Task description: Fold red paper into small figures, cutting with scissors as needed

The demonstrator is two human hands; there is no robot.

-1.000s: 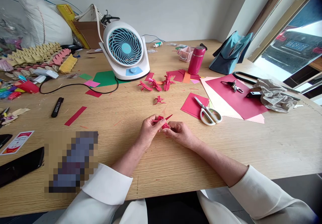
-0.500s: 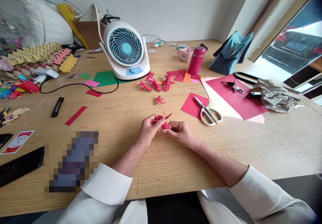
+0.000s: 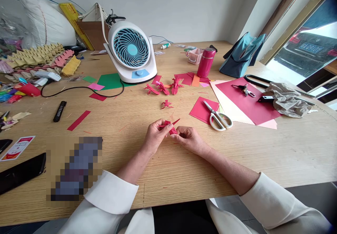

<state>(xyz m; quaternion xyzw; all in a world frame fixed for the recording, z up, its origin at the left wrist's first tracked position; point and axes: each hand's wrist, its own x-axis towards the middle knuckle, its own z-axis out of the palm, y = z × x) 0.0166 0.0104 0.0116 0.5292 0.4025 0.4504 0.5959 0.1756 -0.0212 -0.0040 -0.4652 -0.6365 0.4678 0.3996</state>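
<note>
Between my two hands is a small folded red paper piece (image 3: 173, 131) with a thin point sticking up to the right. My left hand (image 3: 156, 133) pinches it from the left, thumb on top. The fingers of my right hand (image 3: 190, 139) are closed on its lower right edge. Just beyond lies a small red folded figure (image 3: 166, 104), and behind that several more red folded figures (image 3: 163, 88) sit in a row. White-handled scissors (image 3: 220, 119) rest partly on a red paper square (image 3: 201, 108) to the right.
A white fan (image 3: 131, 51) stands at the back, its black cable running left. Beyond the papers are a pink bottle (image 3: 206, 62) and a teal bag (image 3: 240, 57). On the left lie a black marker (image 3: 60, 111), a red strip (image 3: 79, 120) and a dark phone (image 3: 23, 172).
</note>
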